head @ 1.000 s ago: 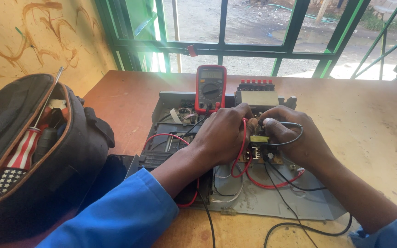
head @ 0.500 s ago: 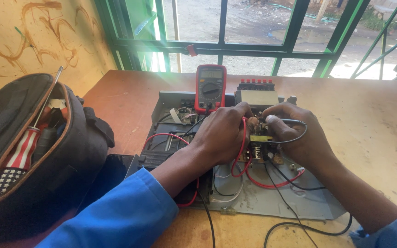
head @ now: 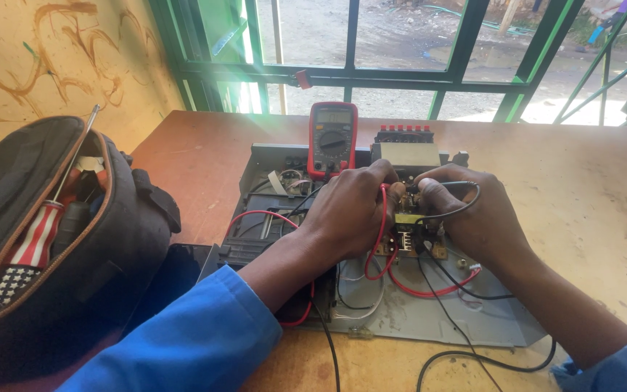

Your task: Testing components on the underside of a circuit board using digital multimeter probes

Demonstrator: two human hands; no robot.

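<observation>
Small circuit board [head: 409, 231] is lying mid-table inside an opened grey metal chassis [head: 444, 319], directly beneath and between both hands. Left hand [head: 350, 210] is pinching the red probe lead [head: 382, 239], tip pointing down and right onto the board. Right hand [head: 473, 214] is closing round the black probe lead [head: 451, 210], tip pointing left; the two tips are nearly meeting over the board, neither hand clearly nearer. Red multimeter [head: 332, 139] is standing just beyond. Black tool bag [head: 59, 247] is gaping open at near left.
</observation>
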